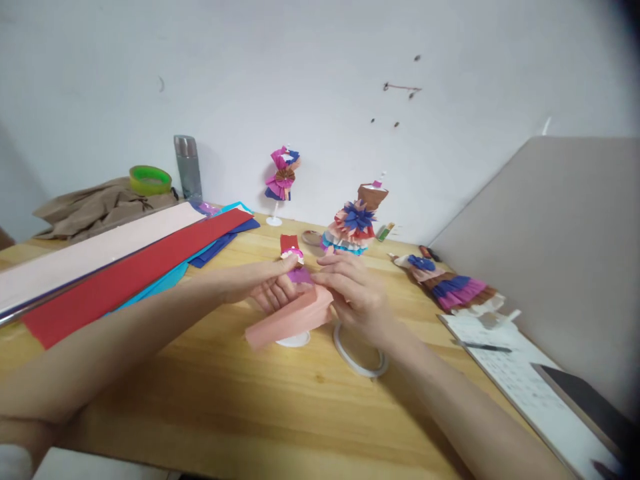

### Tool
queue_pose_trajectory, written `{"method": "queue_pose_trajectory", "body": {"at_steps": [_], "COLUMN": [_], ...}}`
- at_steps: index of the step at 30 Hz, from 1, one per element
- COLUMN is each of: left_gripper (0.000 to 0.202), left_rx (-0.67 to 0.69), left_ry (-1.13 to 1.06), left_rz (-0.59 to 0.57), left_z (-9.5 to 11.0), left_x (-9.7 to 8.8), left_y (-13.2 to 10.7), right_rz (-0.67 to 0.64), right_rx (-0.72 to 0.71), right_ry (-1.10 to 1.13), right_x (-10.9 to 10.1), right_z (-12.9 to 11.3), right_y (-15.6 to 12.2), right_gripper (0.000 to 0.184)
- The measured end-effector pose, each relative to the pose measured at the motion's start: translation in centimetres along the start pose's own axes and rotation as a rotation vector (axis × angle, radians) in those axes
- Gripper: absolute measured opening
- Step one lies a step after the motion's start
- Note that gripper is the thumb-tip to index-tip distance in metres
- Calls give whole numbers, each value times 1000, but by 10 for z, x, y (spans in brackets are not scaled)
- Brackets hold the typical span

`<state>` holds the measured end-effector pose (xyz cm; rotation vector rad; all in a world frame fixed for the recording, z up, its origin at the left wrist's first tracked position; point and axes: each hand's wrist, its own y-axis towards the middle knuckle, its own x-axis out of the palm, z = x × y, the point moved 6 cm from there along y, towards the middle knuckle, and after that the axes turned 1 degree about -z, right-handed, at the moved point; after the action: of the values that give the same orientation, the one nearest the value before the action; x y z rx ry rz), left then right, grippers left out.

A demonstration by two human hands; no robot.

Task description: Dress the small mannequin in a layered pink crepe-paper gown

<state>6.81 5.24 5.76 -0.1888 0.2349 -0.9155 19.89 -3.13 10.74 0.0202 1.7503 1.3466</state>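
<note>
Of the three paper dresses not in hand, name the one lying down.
The tiered dress at right, near the pen; the magenta dress and brown-topped dress both stand upright.

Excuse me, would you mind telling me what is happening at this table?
The person's left hand holds a small paper-clad form, while the right hand grips a salmon-pink paper strip whose other end hangs free. Their join, if any, is hidden. A brown-topped paper dress stands behind, near the wall.
</note>
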Motion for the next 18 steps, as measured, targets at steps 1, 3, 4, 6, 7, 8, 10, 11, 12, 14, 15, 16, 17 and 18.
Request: {"method": "queue_pose_trajectory", "body": {"at_steps": [1,3,4,6,7,8,10,11,12,14,15,16,17,18], "left_gripper": [67,62,59,52,48,43,35,32,31,31,32,33,34,33], "left_rx": [-47,-48,-17,60,95,124,147,140,133,131,140,156,176,195], "left_ry": [-58,-150,-177,-173,-167,-168,-199,-221,-241,-275,-296,-317,-341,-363], "left_rz": [-111,-184,-170,-156,-157,-168,-198,-214,-220,-209,-196,-184,-170,-154], "left_z": [-3,-3,-2,1,3,4,4,3,2,1,1,2,4,5], "left_x": [13,27,30,33,35,36,38,39,40,38,37,34,32,28], "left_y": [-2,-6,-7,-9,-10,-11,-12,-12,-13,-13,-14,-15,-15,-15], "right_rz": [7,-9,-28,-71,-87,-94,-92,-88,-80,-49,-19,25,76,130], "right_rx": [-25,-48,-48,-29,-17,-3,20,33,46,93,130,174,225,284], "right_ry": [-22,-60,-70,-74,-69,-63,-41,-22,5,69,96,113,120,121], "right_x": [-1,-1,-1,0,1,2,3,3,2,-1,-4,-8,-13,-17], "right_z": [-2,-5,-6,-9,-9,-10,-11,-10,-10,-7,-4,0,5,11], "right_y": [0,1,1,2,2,2,4,5,5,7,7,7,6,4], "right_gripper": [21,22,23,25,24,23,21,20,18,18,19,21,22,22]}}
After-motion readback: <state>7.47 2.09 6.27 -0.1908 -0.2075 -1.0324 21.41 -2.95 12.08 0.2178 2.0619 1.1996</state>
